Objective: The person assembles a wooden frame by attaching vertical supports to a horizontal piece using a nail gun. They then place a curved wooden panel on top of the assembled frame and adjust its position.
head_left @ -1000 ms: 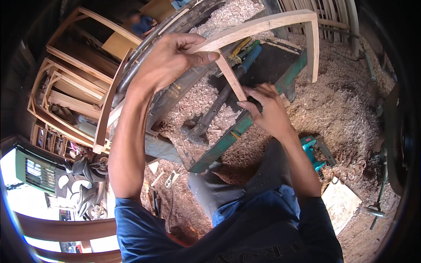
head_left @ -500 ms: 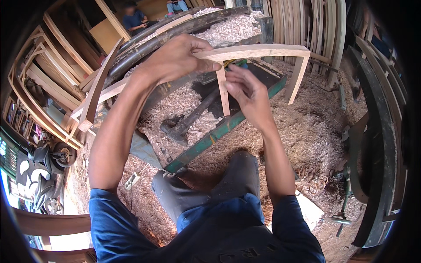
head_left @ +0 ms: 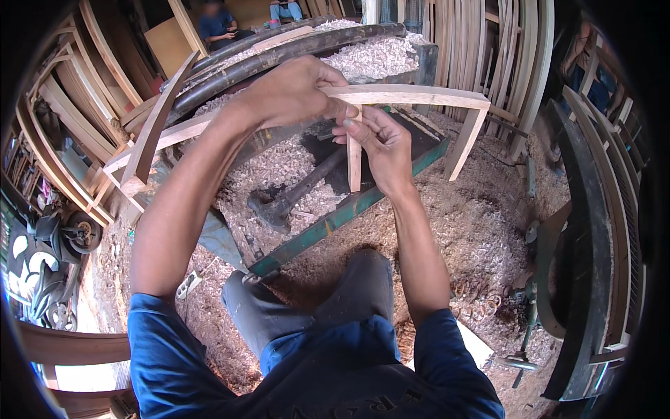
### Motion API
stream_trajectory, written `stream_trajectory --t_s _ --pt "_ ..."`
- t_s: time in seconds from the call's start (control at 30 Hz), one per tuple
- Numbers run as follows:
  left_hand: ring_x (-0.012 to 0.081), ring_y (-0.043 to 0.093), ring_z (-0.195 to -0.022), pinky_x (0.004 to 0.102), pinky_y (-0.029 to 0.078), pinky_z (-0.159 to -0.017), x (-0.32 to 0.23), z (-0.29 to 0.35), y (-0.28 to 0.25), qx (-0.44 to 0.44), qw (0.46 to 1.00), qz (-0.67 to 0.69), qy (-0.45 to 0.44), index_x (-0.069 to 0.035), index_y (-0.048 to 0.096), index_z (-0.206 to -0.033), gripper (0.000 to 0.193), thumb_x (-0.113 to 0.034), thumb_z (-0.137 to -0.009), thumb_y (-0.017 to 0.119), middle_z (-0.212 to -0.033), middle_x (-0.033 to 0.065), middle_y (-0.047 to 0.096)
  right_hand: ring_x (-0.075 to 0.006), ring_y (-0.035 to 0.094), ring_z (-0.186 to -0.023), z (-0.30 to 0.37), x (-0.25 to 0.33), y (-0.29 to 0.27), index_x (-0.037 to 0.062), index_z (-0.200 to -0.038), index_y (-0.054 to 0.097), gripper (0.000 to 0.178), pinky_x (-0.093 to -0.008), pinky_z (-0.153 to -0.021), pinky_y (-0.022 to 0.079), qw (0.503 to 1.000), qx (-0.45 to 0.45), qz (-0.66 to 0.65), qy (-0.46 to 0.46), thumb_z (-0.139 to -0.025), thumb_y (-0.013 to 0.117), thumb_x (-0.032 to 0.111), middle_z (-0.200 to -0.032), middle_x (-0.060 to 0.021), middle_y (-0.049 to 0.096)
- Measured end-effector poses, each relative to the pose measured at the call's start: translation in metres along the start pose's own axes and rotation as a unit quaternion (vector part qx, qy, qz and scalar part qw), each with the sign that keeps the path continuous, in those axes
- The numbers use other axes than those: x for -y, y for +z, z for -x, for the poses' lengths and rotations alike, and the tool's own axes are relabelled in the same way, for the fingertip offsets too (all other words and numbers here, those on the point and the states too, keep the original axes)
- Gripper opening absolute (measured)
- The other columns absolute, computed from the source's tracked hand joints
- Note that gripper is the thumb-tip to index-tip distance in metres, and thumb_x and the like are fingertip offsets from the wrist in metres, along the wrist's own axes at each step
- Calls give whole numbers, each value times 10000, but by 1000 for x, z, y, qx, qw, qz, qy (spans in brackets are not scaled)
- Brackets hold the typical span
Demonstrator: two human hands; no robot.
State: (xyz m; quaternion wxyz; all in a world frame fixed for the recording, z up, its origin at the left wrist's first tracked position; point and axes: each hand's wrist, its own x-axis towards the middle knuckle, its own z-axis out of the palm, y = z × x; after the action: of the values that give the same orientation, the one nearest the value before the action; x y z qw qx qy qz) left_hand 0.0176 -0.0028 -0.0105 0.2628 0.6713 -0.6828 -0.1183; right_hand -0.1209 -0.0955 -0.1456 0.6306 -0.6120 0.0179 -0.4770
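A pale curved wooden frame (head_left: 426, 96) spans the bench, with slats standing off its long rail. My left hand (head_left: 296, 91) is closed over the rail, its thumb at the joint with the middle slat. Just below that thumb, my right hand (head_left: 385, 143) pinches the top of the middle wooden slat (head_left: 355, 166), thumb and fingertips together. The two hands nearly touch there, and the joint itself is partly hidden by fingers. Beneath my left forearm a hammer (head_left: 276, 208) lies on the shavings-covered bench.
The metal-edged bench (head_left: 328, 237) stands before my knees, with dark curved pipes (head_left: 279, 59) along its far side. Curved timber leans at the left and back. A dark curved piece (head_left: 583, 279) rises at the right. Shavings cover the floor. People sit at the back.
My right hand has moved in from beside the slat and closed on its upper part, near the left thumb. The frame's right end sits slightly lower in view.
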Motion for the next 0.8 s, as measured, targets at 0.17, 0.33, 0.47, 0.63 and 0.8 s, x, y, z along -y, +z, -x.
stream_trajectory --t_s 0.17,0.33,0.47,0.63,0.8 --pt "139 651 -856 323 521 -828 -2 0 0 9 999 -37 -3 -20 768 -1080 235 -175 -903 768 -903 66 743 -211 722 -948 3 -3 8 -82 -1262 620 315 -326 -830 615 999 -27 -11 -16 -1000 656 90 -1102 -166 715" --pt "138 656 -837 296 519 -800 -4 1 -2 7 998 -66 6 -31 765 -1090 291 -245 -894 791 -918 52 743 -226 729 -949 0 -6 7 -93 -1267 614 326 -338 -830 624 999 -31 -3 -22 -1002 651 93 -1097 -181 718" --pt "168 654 -886 316 514 -827 -13 4 -1 30 998 -54 7 -37 730 -1147 308 -216 -899 774 -976 77 732 -198 733 -949 -2 -10 -1 -84 -1264 614 365 -294 -833 619 999 -11 -25 -18 -956 718 81 -1122 -196 721" --pt "222 657 -1018 365 502 -924 -26 11 -14 97 994 -53 -7 -26 690 -1213 351 -155 -892 750 -1096 125 736 -176 740 -949 -1 -9 -2 -56 -1225 656 399 -274 -810 603 999 2 -18 -38 -916 783 163 -1057 -148 755" --pt "194 659 -1025 365 498 -972 -17 2 -13 115 993 -14 -5 -38 684 -1229 366 -153 -892 769 -1110 98 733 -187 738 -962 14 11 -7 -5 -1235 677 367 -294 -830 586 966 -32 233 -110 -915 779 140 -1051 -127 764"
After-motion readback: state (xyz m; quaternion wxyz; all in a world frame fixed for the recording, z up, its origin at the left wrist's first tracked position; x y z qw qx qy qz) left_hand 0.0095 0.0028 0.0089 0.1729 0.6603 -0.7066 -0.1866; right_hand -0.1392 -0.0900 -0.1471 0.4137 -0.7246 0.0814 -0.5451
